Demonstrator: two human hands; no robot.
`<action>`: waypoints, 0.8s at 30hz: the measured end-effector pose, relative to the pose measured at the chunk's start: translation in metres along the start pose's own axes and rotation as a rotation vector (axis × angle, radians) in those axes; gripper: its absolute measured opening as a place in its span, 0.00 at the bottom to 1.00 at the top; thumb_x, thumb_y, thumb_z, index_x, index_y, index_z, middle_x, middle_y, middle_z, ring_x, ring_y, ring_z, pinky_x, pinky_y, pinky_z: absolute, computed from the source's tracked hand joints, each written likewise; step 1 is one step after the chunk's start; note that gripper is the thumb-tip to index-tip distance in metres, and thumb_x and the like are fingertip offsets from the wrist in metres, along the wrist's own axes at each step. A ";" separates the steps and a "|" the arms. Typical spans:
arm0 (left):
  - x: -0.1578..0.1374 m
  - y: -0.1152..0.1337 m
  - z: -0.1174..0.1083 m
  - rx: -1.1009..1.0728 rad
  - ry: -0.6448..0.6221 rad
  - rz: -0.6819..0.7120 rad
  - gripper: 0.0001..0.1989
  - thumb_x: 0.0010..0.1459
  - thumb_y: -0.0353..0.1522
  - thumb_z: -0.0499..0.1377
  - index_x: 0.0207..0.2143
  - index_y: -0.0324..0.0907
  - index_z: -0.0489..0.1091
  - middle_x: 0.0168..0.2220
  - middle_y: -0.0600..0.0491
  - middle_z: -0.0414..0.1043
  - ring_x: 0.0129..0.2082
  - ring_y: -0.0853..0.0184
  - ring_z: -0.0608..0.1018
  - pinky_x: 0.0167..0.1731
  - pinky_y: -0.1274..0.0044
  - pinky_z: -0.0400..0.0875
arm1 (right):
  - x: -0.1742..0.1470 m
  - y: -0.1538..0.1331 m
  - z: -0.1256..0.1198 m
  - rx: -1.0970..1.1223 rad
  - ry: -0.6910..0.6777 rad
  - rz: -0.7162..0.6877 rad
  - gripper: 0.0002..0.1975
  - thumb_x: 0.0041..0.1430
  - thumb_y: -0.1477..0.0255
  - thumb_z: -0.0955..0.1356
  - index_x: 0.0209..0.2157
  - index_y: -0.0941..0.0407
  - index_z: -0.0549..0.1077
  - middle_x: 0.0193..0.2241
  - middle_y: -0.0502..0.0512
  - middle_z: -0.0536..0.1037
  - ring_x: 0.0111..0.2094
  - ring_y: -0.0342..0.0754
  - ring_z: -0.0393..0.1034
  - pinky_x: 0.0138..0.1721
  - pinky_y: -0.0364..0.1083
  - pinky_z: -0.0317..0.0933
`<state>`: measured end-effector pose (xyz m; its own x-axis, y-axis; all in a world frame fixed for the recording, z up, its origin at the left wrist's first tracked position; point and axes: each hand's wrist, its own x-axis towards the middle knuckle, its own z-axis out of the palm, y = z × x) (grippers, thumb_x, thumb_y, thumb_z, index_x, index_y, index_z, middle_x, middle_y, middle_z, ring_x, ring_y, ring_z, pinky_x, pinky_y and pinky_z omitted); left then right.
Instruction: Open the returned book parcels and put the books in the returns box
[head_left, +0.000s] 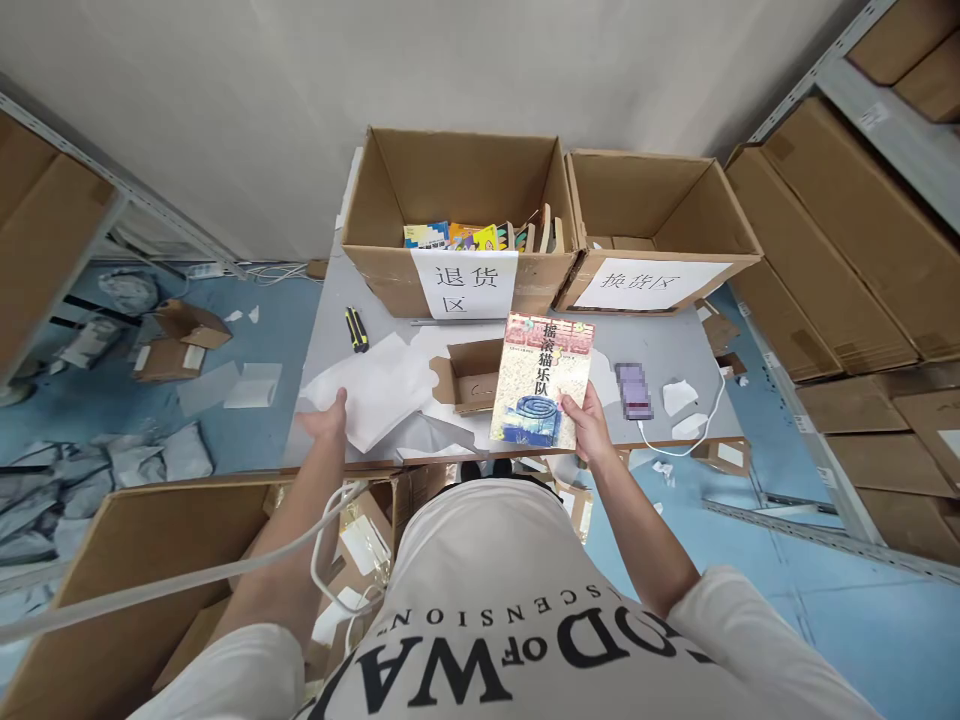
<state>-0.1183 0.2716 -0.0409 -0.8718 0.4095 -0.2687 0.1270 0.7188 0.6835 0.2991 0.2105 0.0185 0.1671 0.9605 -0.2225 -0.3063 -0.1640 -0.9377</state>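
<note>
My right hand point(589, 424) grips a book point(541, 382) by its lower right edge, thumb on the front cover. The book has a pale speckled cover with a red band on top, dark Chinese characters and a blue drawing; it is held upright above the table's front edge. My left hand point(324, 420) is at the left edge of a sheet of white paper point(375, 385), thumb apart from the fingers, seemingly touching the sheet without a grip. Just left of the book, a small opened cardboard box point(474, 385) lies on the table, partly hidden by the book.
Two large labelled cartons stand at the back: the left carton point(382, 285) holds several books, the right carton point(555, 300) stands beside it. A box cutter point(357, 330) and a phone point(634, 391) on a white cable lie on the table point(322, 340). Below left is a big open box point(127, 560).
</note>
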 end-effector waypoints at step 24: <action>-0.209 0.013 -0.014 -0.541 -1.656 -0.099 0.22 0.51 0.39 0.67 0.48 0.42 0.74 0.38 0.47 0.78 0.33 0.67 0.79 0.38 0.73 0.74 | 0.063 -0.114 0.010 -0.364 -0.394 -0.308 0.23 0.39 0.64 0.78 0.41 0.48 0.76 0.53 0.53 0.70 0.56 0.56 0.64 0.56 0.56 0.61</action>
<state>0.0585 0.1878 0.0341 0.5416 0.7198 -0.4343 -0.3520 0.6633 0.6604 0.3356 0.2915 0.1143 -0.1828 0.9754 0.1229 0.0521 0.1344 -0.9896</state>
